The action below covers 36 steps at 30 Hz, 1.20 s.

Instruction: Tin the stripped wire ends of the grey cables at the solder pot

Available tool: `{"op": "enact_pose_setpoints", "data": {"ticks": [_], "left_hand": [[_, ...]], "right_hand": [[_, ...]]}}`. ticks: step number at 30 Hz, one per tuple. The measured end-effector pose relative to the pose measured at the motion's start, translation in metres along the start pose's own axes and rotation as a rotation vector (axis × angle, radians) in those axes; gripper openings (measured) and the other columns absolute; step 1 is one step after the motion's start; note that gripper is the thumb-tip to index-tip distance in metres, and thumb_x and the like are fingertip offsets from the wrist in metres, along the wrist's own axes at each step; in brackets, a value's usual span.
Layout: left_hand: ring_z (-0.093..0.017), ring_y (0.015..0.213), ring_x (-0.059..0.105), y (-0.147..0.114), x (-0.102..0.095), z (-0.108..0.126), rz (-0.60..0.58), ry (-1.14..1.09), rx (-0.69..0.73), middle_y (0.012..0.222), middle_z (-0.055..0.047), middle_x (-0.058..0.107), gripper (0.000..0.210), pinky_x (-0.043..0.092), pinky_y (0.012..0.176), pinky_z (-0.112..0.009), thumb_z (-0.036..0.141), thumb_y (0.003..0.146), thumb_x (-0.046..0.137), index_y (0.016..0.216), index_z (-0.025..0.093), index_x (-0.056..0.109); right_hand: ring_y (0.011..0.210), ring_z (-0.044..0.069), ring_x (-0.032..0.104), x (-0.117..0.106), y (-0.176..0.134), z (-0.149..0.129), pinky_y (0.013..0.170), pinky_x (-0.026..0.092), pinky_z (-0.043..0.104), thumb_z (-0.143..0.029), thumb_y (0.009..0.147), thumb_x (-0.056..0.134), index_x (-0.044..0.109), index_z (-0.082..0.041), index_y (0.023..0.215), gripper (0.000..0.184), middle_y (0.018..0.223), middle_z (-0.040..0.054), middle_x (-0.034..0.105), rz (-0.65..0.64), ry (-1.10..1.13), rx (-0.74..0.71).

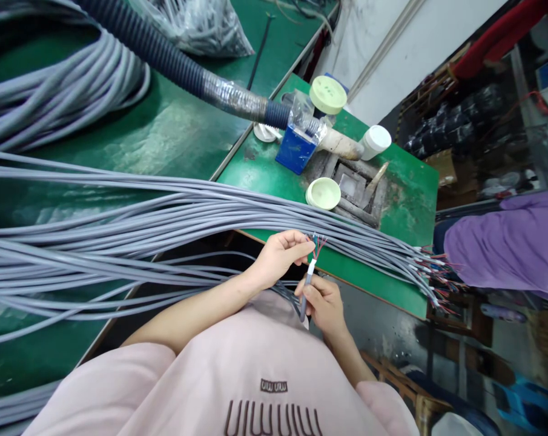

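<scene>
Pinching wires [320, 243]: left hand [280, 257]; right hand [326, 304] curled around cable [307, 289].

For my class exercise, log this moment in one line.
left hand: pinching wires | right hand: holding grey cable | bundle: across green table

From the head-camera feed I see a workshop: green worktables [241, 166] carry long bundles of grey cables [237, 203] with coloured wires [441, 278] at their ends, a taped, ribbed hose [187, 72] reaches toward a grimy square fixture [349, 186], and a person in a purple top [510, 242] is nearby.
</scene>
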<state>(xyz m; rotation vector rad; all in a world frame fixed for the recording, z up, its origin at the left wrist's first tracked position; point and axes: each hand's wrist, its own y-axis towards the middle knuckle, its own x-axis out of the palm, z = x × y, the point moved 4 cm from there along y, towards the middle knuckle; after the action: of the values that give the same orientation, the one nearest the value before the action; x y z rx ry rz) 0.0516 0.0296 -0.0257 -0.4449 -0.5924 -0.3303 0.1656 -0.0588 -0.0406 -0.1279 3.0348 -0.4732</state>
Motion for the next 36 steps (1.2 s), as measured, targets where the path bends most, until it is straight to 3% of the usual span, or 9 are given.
{"op": "enact_pose_setpoints", "data": {"ticks": [14,23,36], "left_hand": [[-0.006,0.048,0.050,0.000,-0.003,-0.001,0.024,0.064,0.016,0.053,0.003,0.059,0.031,0.039,0.050,-0.019,0.039,0.064,0.079,0.067,0.014,0.061],[-0.007,0.052,0.051,-0.005,-0.001,0.010,0.096,0.103,0.167,0.059,0.003,0.061,0.025,0.043,0.053,-0.021,0.034,0.063,0.079,0.065,0.015,0.064],[-0.006,0.052,0.050,-0.002,-0.008,0.003,0.112,0.119,0.162,0.062,0.003,0.062,0.022,0.044,0.054,-0.020,0.033,0.067,0.077,0.076,0.015,0.069]], "right_hand": [[0.034,0.006,0.039,-0.003,-0.001,0.006,0.035,0.031,0.018,-0.049,0.084,0.058,0.067,-0.017,0.073,0.035,0.047,-0.0035,0.052,0.020,0.005,-0.005],[0.033,0.006,0.040,-0.001,0.002,-0.002,0.034,0.030,0.018,-0.052,0.083,0.058,0.067,-0.016,0.072,0.038,0.047,-0.0037,0.051,0.004,-0.006,-0.011],[0.034,0.005,0.040,0.002,0.005,-0.006,0.036,0.030,0.017,-0.050,0.084,0.057,0.069,-0.016,0.075,0.037,0.046,-0.0047,0.048,-0.012,-0.014,-0.030]]}}
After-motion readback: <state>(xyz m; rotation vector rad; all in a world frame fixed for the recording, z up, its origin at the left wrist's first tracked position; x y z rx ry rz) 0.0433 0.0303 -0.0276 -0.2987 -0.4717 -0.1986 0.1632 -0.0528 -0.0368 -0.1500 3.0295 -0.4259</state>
